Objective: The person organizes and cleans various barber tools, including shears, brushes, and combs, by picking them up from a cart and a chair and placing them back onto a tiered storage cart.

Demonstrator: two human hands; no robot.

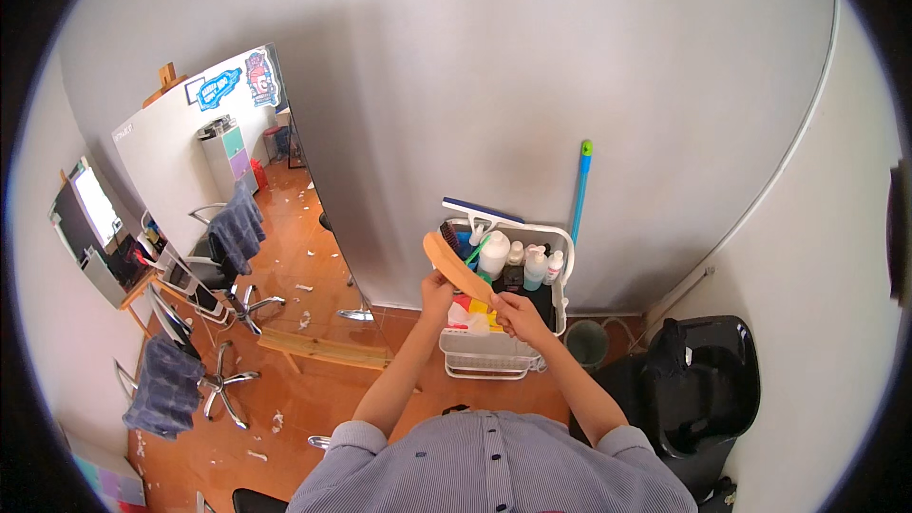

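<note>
A curved light-wood piece, apparently the back and handle of a brush, slants above a white plastic trolley. My left hand grips its lower edge near the middle. The right-hand end is pinched by my right hand, thumb on top. Dark bristles show beside its upper end; whether they belong to it I cannot tell. Inside the trolley's top tray stand a white bottle, a pump bottle of bluish liquid and several smaller bottles. Red, yellow and white plastic packaging lies below the wood.
A blue-edged squeegee rests across the trolley's back rim, and a blue pole leans behind. To the right are a bucket and a black shampoo basin. A large mirror, wooden bench and towel-draped chair occupy the left.
</note>
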